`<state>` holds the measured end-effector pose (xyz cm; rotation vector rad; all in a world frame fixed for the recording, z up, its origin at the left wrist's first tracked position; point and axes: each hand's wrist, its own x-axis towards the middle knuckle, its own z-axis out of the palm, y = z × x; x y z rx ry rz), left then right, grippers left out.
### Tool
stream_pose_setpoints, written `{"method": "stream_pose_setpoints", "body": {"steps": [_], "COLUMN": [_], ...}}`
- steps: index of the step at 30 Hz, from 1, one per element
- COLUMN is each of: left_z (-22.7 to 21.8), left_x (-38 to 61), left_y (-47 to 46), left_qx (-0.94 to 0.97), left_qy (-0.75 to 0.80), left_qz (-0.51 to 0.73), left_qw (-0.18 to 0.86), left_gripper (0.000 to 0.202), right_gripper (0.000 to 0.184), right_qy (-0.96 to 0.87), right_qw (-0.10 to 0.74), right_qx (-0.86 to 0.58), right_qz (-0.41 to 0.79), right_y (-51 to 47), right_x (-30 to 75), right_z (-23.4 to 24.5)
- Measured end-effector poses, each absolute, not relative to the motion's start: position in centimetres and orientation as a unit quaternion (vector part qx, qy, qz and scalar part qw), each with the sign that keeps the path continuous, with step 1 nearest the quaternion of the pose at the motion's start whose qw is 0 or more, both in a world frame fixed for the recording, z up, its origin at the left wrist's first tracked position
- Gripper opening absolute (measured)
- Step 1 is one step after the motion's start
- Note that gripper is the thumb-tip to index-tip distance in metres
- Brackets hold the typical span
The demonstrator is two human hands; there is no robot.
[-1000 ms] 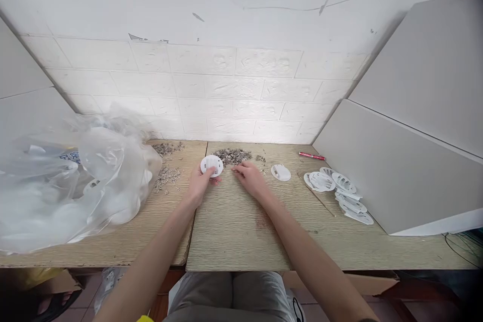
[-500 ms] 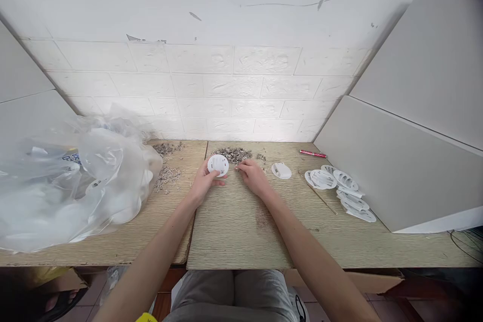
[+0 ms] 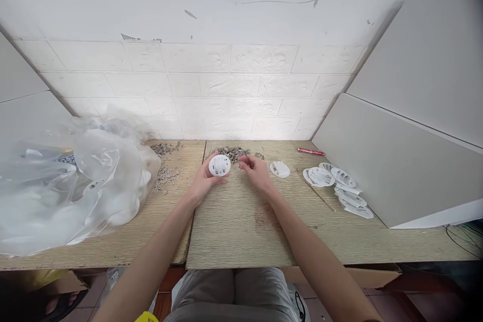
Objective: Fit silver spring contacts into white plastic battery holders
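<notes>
1. Head view: L hand (image 3: 206, 181) pinches a white disc (image 3: 219, 165) btwn thumb & fingers, by the rim, face up over the table (image 3: 241, 231); prob. so the slotted face stays uncovered.
2. R hand (image 3: 257, 172) is just right of the disc, apart from it; thumb & index tips look pressed together. Can't tell if a bit is btwn them, too small.
3. Heap of metal bits (image 3: 232, 153) sits just beyond both hands, prob. for a short reach. More bits (image 3: 166, 176) lie on the L, near the bag (image 3: 109, 176).
4. Loose disc (image 3: 279, 169) lies flat, R of the R hand. Disc pile (image 3: 349, 196) is farther R, overlapping, prob. set aside to save space.
5. Pen (image 3: 311, 151) & thin stick (image 3: 322, 198) lie near the pile, away from the hands.
</notes>
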<state>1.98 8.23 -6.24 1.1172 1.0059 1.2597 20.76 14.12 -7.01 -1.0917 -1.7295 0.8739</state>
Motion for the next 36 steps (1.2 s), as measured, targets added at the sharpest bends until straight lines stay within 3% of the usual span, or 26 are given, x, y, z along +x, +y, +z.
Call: {"method": "stream_pose_setpoints", "body": {"steps": [9,16,22,36], "left_z": [-6.2,-6.5,-6.5,-5.7], "left_x": [2.3,2.3,2.6,3.2], "left_y": [8.5,8.8,8.8,7.8], "left_qx": [0.427,0.434,0.43,0.46], "left_qy": [0.485,0.484,0.506,0.494], "left_qz": [0.549,0.562,0.563,0.517], "left_qw": [0.53,0.512,0.492,0.526], "left_gripper": [0.056,0.045,0.047,0.074], "right_gripper": [0.022,0.025,0.042,0.024], "right_qy": [-0.698,-0.658,-0.622,-0.603], "right_qw": [0.424,0.454,0.456,0.473], "right_qx": [-0.41,-0.413,-0.392,-0.368], "right_qz": [0.405,0.436,0.501,0.526], "right_y": [13.6,13.6,13.7,13.1], "right_x": [20.5,20.5,20.7,20.2], "right_z": [-6.9,-6.5,-6.5,-6.1]}}
